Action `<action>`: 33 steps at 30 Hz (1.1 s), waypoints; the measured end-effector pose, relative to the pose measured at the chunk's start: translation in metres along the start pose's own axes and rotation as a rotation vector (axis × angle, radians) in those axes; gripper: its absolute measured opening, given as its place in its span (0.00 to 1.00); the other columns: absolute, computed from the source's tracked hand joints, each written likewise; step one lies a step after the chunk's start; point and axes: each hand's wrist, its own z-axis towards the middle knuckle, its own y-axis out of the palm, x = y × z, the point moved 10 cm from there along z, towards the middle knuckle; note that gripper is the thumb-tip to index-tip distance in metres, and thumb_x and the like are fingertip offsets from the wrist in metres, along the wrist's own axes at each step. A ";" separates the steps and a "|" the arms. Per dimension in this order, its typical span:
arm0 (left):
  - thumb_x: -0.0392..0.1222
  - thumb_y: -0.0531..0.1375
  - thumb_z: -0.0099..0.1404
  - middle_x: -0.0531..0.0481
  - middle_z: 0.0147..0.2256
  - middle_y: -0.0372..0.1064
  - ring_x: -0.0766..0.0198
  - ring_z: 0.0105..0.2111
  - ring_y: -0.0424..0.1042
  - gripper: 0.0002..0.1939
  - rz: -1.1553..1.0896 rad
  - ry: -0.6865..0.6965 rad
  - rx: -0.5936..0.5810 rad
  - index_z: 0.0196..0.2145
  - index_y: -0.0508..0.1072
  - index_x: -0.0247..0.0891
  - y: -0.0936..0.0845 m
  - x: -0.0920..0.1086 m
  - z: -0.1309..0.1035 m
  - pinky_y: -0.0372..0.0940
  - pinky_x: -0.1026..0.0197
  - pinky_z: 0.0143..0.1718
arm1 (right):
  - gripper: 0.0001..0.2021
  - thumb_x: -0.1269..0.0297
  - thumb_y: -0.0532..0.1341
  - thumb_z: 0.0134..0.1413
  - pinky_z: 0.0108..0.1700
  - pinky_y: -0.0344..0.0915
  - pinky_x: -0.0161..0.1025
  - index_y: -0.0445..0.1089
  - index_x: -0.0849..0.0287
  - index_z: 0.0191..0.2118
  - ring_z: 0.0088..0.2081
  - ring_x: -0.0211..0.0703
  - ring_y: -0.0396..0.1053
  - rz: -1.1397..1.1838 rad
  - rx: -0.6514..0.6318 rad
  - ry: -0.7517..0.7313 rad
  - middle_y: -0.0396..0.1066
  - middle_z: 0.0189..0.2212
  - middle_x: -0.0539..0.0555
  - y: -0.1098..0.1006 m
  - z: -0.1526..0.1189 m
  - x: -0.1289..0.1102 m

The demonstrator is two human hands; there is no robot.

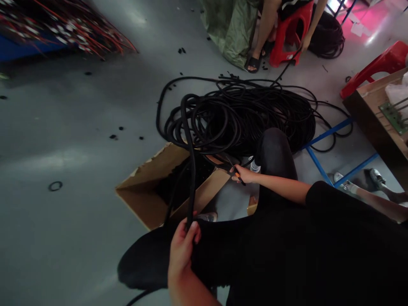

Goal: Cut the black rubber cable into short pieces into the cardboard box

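Note:
My left hand [185,240] is closed around a thick black tube [192,178] above my thigh. From there the tube runs up over the open cardboard box [145,172] to a big tangled heap of black tubing [255,110] on the floor. Dark pieces [165,185] lie inside the box. My right hand [242,174] grips scissors [238,175] with orange and black handles, at the box's right edge. Their blades point up and left, near the heap; how far they are apart is hard to make out.
Across the heap another person's hand [305,43] holds a black tube beside a red stool [291,36]. A blue metal frame [330,131] and a table [376,95] stand right. Wires [73,27] hang at the upper left. Small black pieces lie on the floor.

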 end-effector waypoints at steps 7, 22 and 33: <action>0.68 0.86 0.57 0.63 0.26 0.66 0.69 0.23 0.62 0.41 -0.033 0.079 0.012 0.53 0.81 0.38 0.000 0.014 -0.007 0.56 0.66 0.30 | 0.17 0.77 0.72 0.71 0.36 0.64 0.31 0.67 0.52 0.53 0.31 0.37 0.71 -0.083 -0.020 0.038 0.69 0.30 0.39 -0.005 -0.002 0.010; 0.56 0.75 0.62 0.62 0.26 0.68 0.64 0.26 0.65 0.37 0.092 0.241 0.142 0.63 0.80 0.33 -0.016 0.107 -0.021 0.59 0.61 0.32 | 0.20 0.78 0.73 0.63 0.28 0.64 0.29 0.65 0.51 0.49 0.27 0.36 0.69 -0.111 -0.005 0.108 0.66 0.30 0.38 -0.027 -0.001 0.059; 0.48 0.68 0.72 0.53 0.32 0.65 0.49 0.34 0.65 0.10 0.810 0.080 0.440 0.43 0.70 0.48 -0.067 0.165 -0.031 0.59 0.52 0.45 | 0.22 0.73 0.77 0.62 0.27 0.67 0.28 0.67 0.52 0.52 0.27 0.35 0.73 0.016 -0.031 0.061 0.67 0.32 0.39 -0.016 0.003 0.044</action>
